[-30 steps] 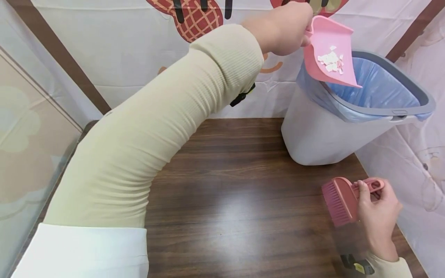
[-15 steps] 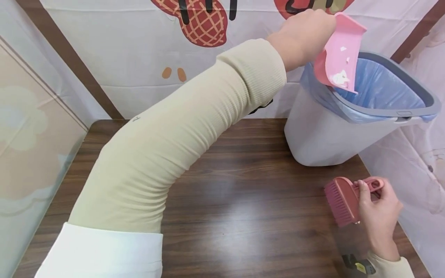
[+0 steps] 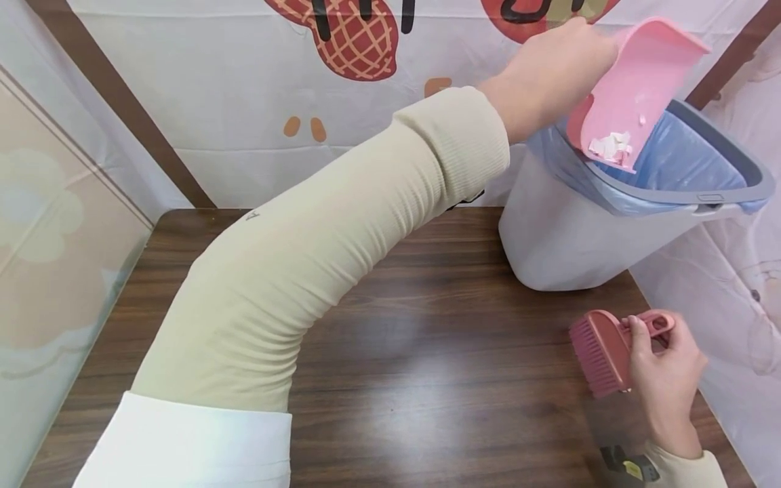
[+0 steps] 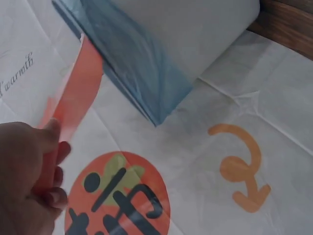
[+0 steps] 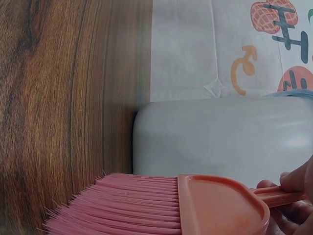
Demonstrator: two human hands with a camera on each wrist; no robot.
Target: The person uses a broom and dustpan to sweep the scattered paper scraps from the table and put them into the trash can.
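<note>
My left hand [image 3: 552,76] grips the handle of a pink dustpan [image 3: 648,74], which tilts down over the near-left rim of a trash bin [image 3: 552,230]. White scraps [image 3: 612,146] lie bunched near the pan's lower lip. In the left wrist view the fingers curl round the dustpan's handle, and its pan [image 4: 85,81] reaches the bin's lined edge. At the lower right my right hand [image 3: 668,373] pinches the handle of a small pink hand brush [image 3: 612,342], bristles facing left. The right wrist view shows the brush [image 5: 220,205] in front of the bin's side.
A blue bag [image 3: 695,156] lines the bin, folded over its grey rim. The bin stands on a dark wooden table [image 3: 390,359] against a printed white cloth [image 3: 232,81] at the back. A light cloth [image 3: 726,285] hangs at the right edge.
My left hand has carried the dustpan rightward over the bin and tipped it more steeply. The scraps have slid toward its lower lip. My right hand and the brush have barely moved.
</note>
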